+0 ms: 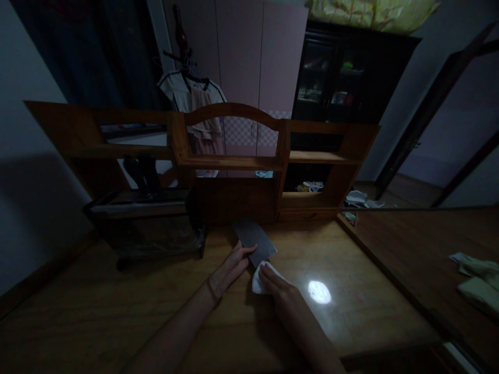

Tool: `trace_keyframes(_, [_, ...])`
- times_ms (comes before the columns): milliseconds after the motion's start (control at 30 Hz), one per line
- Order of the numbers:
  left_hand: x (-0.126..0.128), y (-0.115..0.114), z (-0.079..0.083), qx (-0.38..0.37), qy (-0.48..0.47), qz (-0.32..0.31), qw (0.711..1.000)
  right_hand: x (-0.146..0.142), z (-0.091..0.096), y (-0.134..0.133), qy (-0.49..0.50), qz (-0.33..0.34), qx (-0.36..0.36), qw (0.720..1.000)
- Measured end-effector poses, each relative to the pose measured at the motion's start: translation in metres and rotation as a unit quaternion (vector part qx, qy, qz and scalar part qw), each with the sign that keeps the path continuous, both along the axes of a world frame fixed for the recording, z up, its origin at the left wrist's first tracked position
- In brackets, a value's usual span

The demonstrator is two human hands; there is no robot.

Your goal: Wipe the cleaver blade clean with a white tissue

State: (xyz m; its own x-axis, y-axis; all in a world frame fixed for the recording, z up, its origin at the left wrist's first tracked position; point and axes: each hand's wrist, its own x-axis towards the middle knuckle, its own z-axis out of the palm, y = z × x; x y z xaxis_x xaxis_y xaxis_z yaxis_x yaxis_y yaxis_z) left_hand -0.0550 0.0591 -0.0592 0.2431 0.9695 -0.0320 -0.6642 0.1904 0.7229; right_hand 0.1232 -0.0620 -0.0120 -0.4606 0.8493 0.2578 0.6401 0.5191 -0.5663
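Over the wooden desk, my left hand (237,261) grips the near-left edge of a flat, dark grey rectangular object (255,240), thumb on top and fingers partly hidden. Its exact kind is unclear in the dim light. My right hand (277,283) is closed on a white cloth or tissue (260,280), pressing with the fingers bunched together. The white piece meets the near corner of the grey object, just right of my left hand.
A wooden desk (187,317) lies beneath my hands, with a shelf unit (234,162) along its back. At the left stands a dark, glass-sided box (152,228) with black objects on top. Light-coloured cloth (479,291) lies at the far right.
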Motion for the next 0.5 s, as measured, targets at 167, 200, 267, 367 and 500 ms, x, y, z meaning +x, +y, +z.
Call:
trace_keyframes(167, [0.0, 0.0, 0.0, 0.001, 0.003, -0.003, 1.0, 0.003, -0.006, -0.004, -0.028, 0.008, 0.02, 0.999])
trace_keyframes(200, [0.0, 0.0, 0.001, 0.0, 0.003, -0.005, 1.0, 0.005, -0.008, -0.007, -0.033, 0.011, 0.019, 0.999])
trace_keyframes(267, [0.0, 0.0, 0.002, -0.002, -0.001, -0.005, 1.0, 0.012, -0.011, -0.012, -0.038, 0.012, 0.013, 0.999])
trace_keyframes(367, [0.001, -0.001, 0.005, 0.001, -0.01, -0.003, 1.0, 0.023, -0.014, -0.022, -0.028, 0.017, -0.005, 0.999])
trace_keyframes(500, [0.001, -0.001, 0.005, -0.004, -0.002, 0.002, 1.0, 0.037, -0.017, -0.032, -0.018, 0.043, -0.03, 0.998])
